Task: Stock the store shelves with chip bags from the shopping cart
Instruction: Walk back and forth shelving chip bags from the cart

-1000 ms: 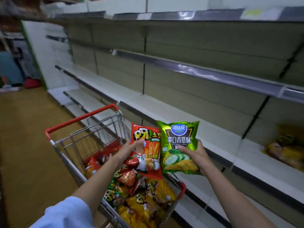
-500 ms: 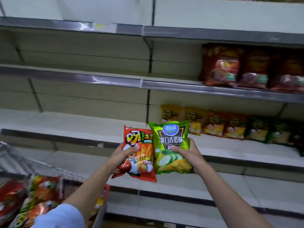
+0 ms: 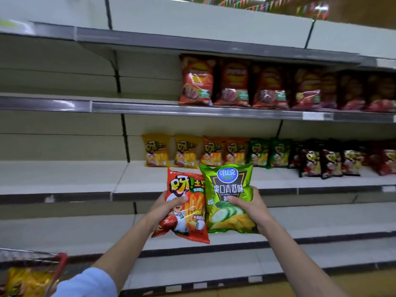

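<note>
My left hand [image 3: 166, 209] grips a red chip bag [image 3: 188, 213] by its left edge. Beside it, my right hand [image 3: 249, 205] holds a green cucumber-flavour chip bag [image 3: 229, 189], thumb across its front. Both bags are upright and side by side in front of the middle shelf [image 3: 85, 179]. Behind them stands a row of small yellow, orange and green chip bags [image 3: 212, 152]. A corner of the shopping cart [image 3: 57, 260] shows at the bottom left, with yellow bags [image 3: 27, 281] inside.
The upper shelf [image 3: 150, 108] carries a row of large red chip bags [image 3: 233, 84] on its right half. Dark bags [image 3: 330, 161] continue the middle row to the right. Lower shelves [image 3: 192, 249] run below my arms.
The view has swung right from the cart to the stocked shelves. Both hands have carried their bags up and closer to the middle shelf. The cart has slid to the bottom left corner.
</note>
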A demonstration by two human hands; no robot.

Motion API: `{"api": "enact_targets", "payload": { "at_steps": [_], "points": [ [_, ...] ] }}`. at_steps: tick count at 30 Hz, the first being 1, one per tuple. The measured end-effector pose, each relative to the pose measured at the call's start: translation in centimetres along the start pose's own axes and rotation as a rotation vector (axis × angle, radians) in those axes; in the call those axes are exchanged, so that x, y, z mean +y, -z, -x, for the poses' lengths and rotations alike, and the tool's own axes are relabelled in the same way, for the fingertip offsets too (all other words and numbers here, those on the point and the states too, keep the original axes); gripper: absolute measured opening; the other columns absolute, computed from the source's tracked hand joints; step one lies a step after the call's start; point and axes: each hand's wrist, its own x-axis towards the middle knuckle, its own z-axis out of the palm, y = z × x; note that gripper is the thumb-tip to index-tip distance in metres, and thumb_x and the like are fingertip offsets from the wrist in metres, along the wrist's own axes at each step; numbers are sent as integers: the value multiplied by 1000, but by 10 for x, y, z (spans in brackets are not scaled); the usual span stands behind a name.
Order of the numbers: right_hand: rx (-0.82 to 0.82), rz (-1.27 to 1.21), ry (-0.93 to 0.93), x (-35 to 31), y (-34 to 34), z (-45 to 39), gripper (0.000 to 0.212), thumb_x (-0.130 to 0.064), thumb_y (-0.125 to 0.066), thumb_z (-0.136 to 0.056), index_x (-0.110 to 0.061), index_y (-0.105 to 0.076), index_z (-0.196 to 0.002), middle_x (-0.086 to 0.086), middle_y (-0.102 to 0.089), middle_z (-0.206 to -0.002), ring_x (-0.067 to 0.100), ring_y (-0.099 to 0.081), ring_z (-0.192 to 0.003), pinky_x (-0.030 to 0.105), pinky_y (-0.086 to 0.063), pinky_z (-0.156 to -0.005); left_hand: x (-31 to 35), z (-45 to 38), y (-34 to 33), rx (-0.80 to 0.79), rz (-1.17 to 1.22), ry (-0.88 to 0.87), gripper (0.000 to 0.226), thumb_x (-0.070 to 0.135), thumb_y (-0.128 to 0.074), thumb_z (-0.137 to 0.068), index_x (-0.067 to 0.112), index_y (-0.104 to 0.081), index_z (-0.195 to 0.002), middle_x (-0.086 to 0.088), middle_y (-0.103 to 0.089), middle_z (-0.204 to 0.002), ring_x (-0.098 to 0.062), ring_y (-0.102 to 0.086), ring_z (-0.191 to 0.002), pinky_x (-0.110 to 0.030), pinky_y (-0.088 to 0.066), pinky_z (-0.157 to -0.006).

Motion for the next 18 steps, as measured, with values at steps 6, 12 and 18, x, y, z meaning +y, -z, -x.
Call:
{"api": "enact_targets", "payload": {
  "at_steps": [6, 12, 18],
  "points": [
    [70, -48, -51, 20, 69, 7, 88, -25, -93, -55, -12, -45, -127, 7, -69, -111, 21, -71, -92, 35, -58, -75, -5, -14, -68, -81, -44, 12, 53, 30, -76, -76, 23, -50, -121, -6, -71, -102, -24, -72, -84, -33, -57, -66],
    [166, -67, -81, 32, 124, 14, 70, -16, -86, -68, -15, -44, -124, 1, -68, -102, 15, -69, -87, 26, -56, -67, -9, -42, -123, -180, -80, 53, 80, 40, -86, -59, 22, -49, -127, -9, -72, -107, -29, -72, -90, -47, -56, -84],
    [337, -56, -116, 49, 197, 15, 70, -23, -86, -69, -18, -42, -123, -2, -64, -103, 14, -67, -89, 23, -54, -65, -12, -85, -209, -331, -123, 72, 56, 30, -75, -75, 23, -47, -122, -5, -70, -98, -25, -71, -82, -34, -54, -65]
  ]
}}
